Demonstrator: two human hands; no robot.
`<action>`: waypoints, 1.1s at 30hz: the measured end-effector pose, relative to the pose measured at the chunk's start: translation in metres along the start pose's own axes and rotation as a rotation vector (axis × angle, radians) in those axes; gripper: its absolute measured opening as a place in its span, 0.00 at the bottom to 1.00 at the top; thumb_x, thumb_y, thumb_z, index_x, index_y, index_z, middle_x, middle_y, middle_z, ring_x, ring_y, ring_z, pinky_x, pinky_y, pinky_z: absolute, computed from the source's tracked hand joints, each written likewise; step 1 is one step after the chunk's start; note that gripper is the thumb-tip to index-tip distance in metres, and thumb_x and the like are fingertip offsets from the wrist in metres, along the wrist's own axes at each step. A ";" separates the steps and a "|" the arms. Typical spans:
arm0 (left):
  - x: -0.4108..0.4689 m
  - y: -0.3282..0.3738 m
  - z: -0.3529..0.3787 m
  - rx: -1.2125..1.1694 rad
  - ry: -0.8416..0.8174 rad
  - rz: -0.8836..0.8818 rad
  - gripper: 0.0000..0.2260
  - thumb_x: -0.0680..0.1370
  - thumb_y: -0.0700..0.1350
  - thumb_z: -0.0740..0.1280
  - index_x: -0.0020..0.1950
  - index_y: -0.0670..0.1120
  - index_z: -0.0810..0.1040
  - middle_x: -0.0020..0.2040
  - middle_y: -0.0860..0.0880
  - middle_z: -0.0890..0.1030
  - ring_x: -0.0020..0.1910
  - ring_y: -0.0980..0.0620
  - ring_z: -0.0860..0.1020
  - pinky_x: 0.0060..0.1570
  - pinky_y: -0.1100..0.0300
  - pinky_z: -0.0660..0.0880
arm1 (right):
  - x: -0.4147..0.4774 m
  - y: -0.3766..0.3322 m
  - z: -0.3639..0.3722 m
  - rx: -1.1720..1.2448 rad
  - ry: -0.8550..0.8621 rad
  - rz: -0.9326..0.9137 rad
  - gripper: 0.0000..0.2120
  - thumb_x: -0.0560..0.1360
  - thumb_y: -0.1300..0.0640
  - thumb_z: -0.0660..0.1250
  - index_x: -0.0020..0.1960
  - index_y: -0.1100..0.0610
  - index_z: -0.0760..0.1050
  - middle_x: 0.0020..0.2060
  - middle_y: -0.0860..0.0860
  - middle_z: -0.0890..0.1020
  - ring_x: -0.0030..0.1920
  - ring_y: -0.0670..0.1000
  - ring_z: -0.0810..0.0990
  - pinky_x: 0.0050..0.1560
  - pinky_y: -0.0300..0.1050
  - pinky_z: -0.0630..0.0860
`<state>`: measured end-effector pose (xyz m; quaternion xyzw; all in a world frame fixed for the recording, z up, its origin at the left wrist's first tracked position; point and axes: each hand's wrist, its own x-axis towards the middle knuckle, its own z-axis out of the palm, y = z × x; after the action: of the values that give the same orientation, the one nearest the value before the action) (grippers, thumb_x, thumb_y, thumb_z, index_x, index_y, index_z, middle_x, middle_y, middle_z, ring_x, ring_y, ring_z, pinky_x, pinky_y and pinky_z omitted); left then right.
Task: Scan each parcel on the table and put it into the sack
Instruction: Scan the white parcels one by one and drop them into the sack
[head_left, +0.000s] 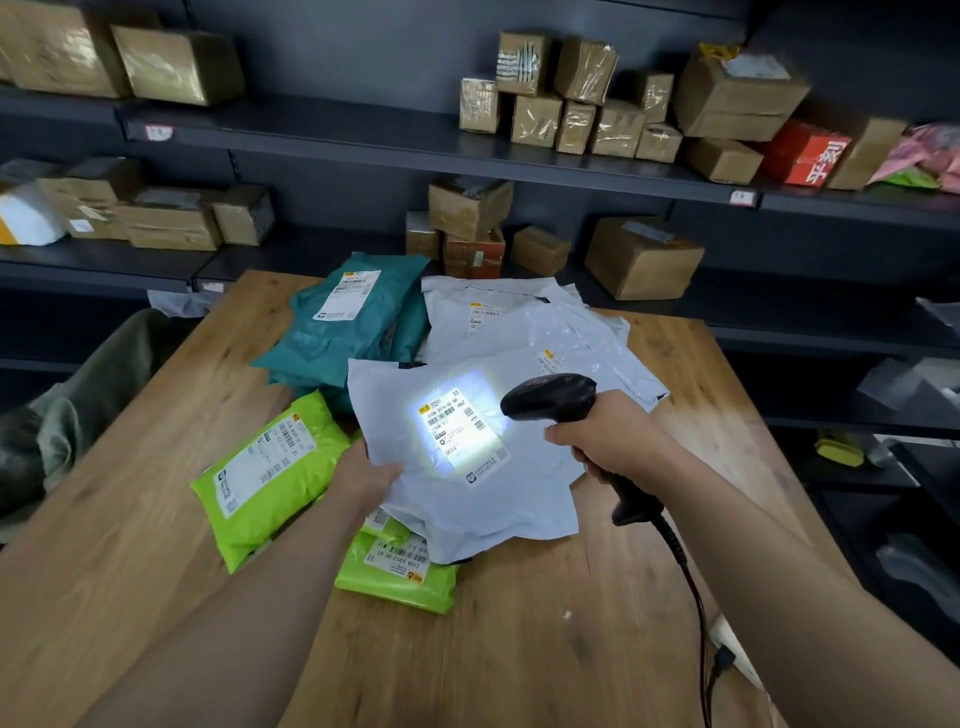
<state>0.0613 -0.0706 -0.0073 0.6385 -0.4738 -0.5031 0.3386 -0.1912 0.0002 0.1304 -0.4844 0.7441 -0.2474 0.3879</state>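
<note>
Head-worn wide view, forward and down, close over table (519, 649)

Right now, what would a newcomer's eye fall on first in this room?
The bright white glare on the shipping label of a grey parcel at the middle of the wooden table stands out first, lit by the black barcode scanner in the right hand. The left hand holds that parcel's edge, with lime-green parcels lying left of it and teal parcels behind.
</note>
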 end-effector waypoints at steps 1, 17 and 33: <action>0.001 0.000 0.000 0.002 0.001 -0.005 0.17 0.74 0.35 0.71 0.62 0.39 0.75 0.56 0.41 0.79 0.47 0.46 0.77 0.46 0.54 0.73 | 0.000 -0.001 -0.001 -0.002 -0.002 0.001 0.10 0.71 0.58 0.70 0.35 0.57 0.71 0.26 0.52 0.74 0.23 0.49 0.69 0.27 0.40 0.68; -0.007 0.010 -0.006 -0.121 -0.020 0.100 0.14 0.75 0.36 0.69 0.58 0.47 0.75 0.56 0.45 0.81 0.47 0.51 0.79 0.43 0.57 0.76 | 0.007 0.004 0.004 0.288 0.013 -0.036 0.09 0.72 0.53 0.72 0.48 0.57 0.80 0.33 0.53 0.83 0.27 0.48 0.79 0.28 0.40 0.75; -0.080 0.060 -0.222 -0.608 -0.036 0.174 0.11 0.77 0.42 0.68 0.58 0.50 0.78 0.54 0.50 0.84 0.51 0.51 0.83 0.44 0.57 0.80 | -0.007 -0.058 0.193 0.780 -0.556 0.186 0.17 0.63 0.48 0.75 0.44 0.59 0.80 0.38 0.55 0.81 0.38 0.55 0.79 0.46 0.49 0.76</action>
<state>0.2555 -0.0243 0.1313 0.4562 -0.3603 -0.6020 0.5474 -0.0009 -0.0152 0.0647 -0.2821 0.5045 -0.3331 0.7450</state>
